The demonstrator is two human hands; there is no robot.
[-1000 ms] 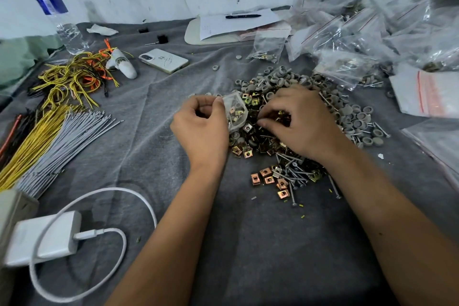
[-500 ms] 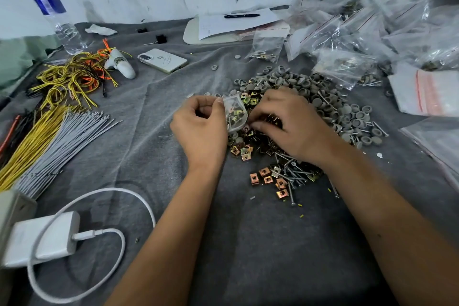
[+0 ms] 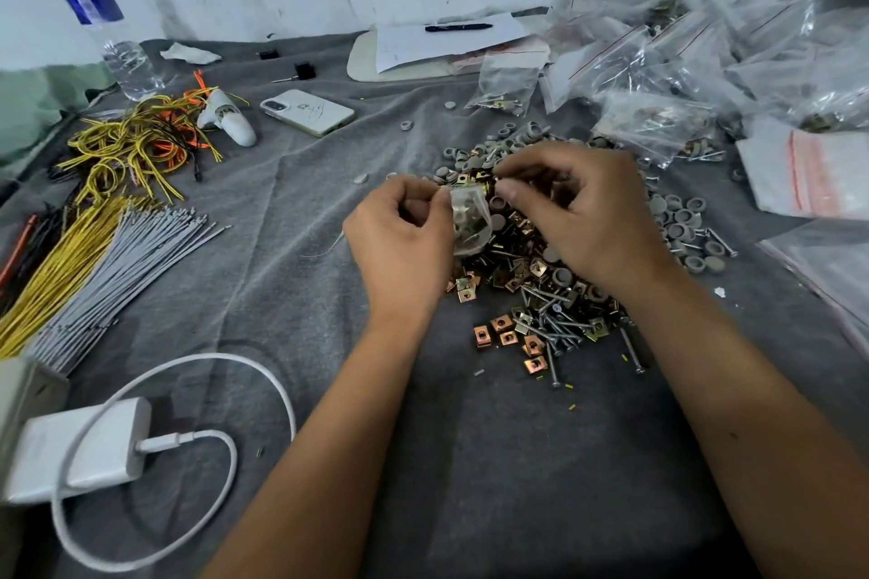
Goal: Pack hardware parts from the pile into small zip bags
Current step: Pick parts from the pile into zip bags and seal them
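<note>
Two bare hands meet above the hardware pile (image 3: 559, 268) on a desk (image 3: 470, 461) covered in grey cloth. The left hand (image 3: 399, 240) pinches one edge of a small zip bag (image 3: 470, 221) between thumb and curled fingers; the bag hangs clear of the cloth, just over the near-left part of the pile, with a few brassy parts visible inside. The right hand (image 3: 583, 212) has its thumb and forefinger pressed together at the bag's mouth (whether they hold a part or only the plastic I cannot tell). The pile mixes square clip nuts, screws and grey caps. Filled bags (image 3: 658, 75) heap at the far right; a phone (image 3: 308, 112), wire bundles (image 3: 117, 244) and a white charger (image 3: 84, 447) lie to the left.
</note>
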